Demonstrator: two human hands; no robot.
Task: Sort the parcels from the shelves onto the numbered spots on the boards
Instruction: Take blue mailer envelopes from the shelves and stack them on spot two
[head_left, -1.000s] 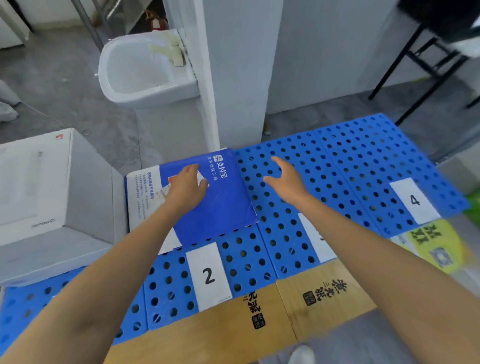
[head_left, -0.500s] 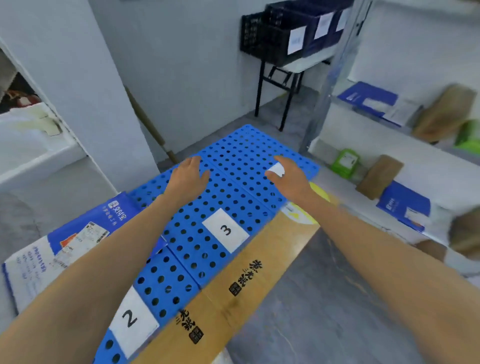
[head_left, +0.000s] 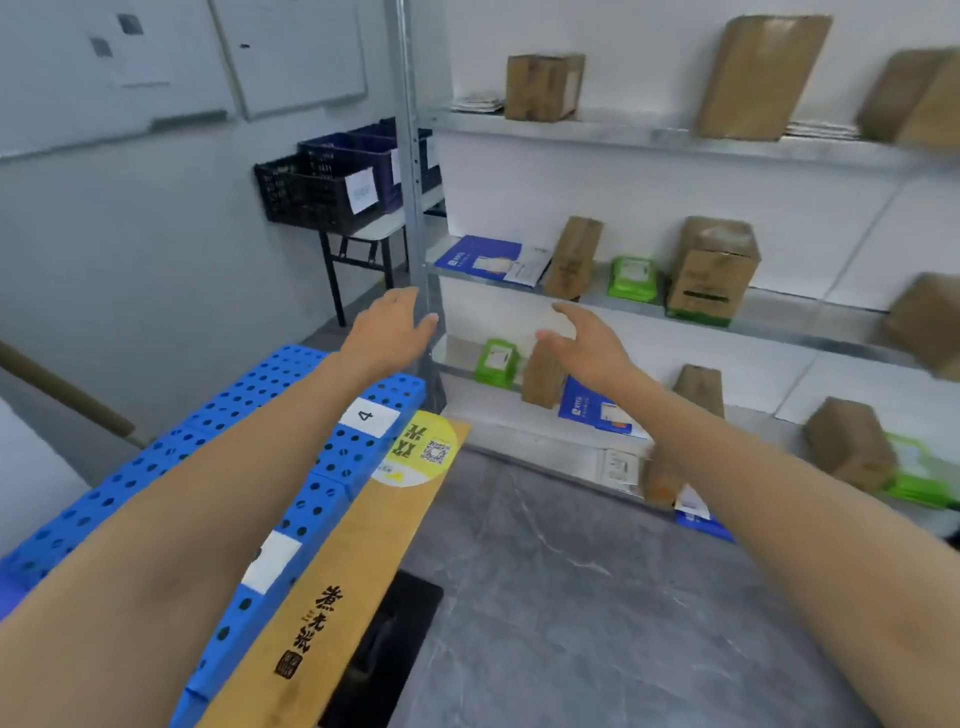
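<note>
Both my hands are raised in front of the metal shelves (head_left: 675, 140) and hold nothing. My left hand (head_left: 387, 332) hangs open near the shelf's upright post (head_left: 413, 218). My right hand (head_left: 587, 343) is open, fingers spread, in front of the lower shelf, just above a brown parcel (head_left: 543, 379) and a blue envelope (head_left: 592, 410). A green packet (head_left: 496, 361) lies left of them. The blue perforated boards (head_left: 249, 395) lie at the lower left; a white label with 4 (head_left: 369, 415) shows under my left forearm.
Brown boxes (head_left: 711, 270), another blue envelope (head_left: 491, 260) and green packets (head_left: 634, 278) fill the middle and top shelves. Dark crates (head_left: 332, 187) stand on a small table at the back. A wooden bench (head_left: 337, 582) runs along the boards. Grey floor (head_left: 597, 597) lies between bench and shelves.
The view has swung right from the boards to the shelves. My left hand let go of the blue envelope at spot 2, and both open hands moved toward the shelves.
</note>
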